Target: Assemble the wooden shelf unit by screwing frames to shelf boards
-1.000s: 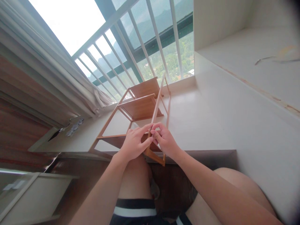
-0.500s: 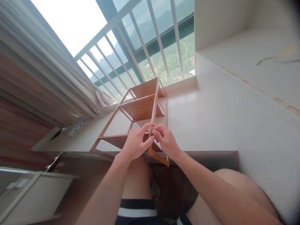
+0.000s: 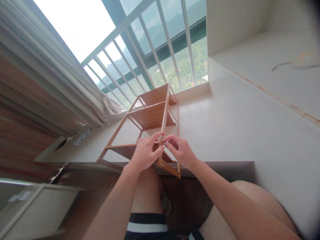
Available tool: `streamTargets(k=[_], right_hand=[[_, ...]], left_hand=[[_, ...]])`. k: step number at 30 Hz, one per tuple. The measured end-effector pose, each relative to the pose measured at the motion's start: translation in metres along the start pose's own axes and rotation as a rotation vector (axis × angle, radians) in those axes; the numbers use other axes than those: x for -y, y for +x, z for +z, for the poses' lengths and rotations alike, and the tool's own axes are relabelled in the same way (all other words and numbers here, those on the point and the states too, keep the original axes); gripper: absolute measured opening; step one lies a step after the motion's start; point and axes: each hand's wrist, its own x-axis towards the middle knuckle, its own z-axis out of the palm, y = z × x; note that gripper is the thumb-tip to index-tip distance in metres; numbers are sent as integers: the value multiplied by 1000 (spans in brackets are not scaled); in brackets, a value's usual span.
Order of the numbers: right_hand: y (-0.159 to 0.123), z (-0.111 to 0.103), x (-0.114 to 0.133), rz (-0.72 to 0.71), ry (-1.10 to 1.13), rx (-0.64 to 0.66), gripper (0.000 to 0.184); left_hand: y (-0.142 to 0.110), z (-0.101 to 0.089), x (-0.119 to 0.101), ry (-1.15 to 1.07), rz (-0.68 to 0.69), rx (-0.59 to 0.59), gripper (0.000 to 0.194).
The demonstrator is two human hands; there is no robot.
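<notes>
A brown wooden shelf rack (image 3: 150,115) with three boards stands tilted in view by the window. My left hand (image 3: 145,150) grips its near right post, thumb and fingers on either side, close to the lowest board. On the outer side of that same post, my right hand (image 3: 180,150) is closed in a pinch, its fingertips at the wood. A small dark bit shows by those fingertips, too small to name. The fingers of both hands nearly meet across the post.
White railing bars (image 3: 172,46) cross the window behind the rack. A grey curtain (image 3: 57,63) hangs at the left. White ledge (image 3: 210,133) lies under and right of the rack. A pale cabinet (image 3: 42,210) stands at lower left; a thin wire-like thing (image 3: 282,65) lies at upper right.
My right hand has shifted slightly right, its thumb and index finger now straighter at the post. My left hand and the rack stay in place.
</notes>
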Motion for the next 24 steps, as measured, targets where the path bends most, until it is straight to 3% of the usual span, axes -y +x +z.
streamTargets(k=[10,17,24], right_hand=[[7,2,1,-122,-225,16,19],[8,4,-6,-77,-211,66,46],[3,-6,1,-74,-274,29,28]], left_hand=[[-1,2,0,4,-3,-9,44],[-1,1,-1,2,-22,-4,44],[-1,2,-2,-10,-23,-9,44]])
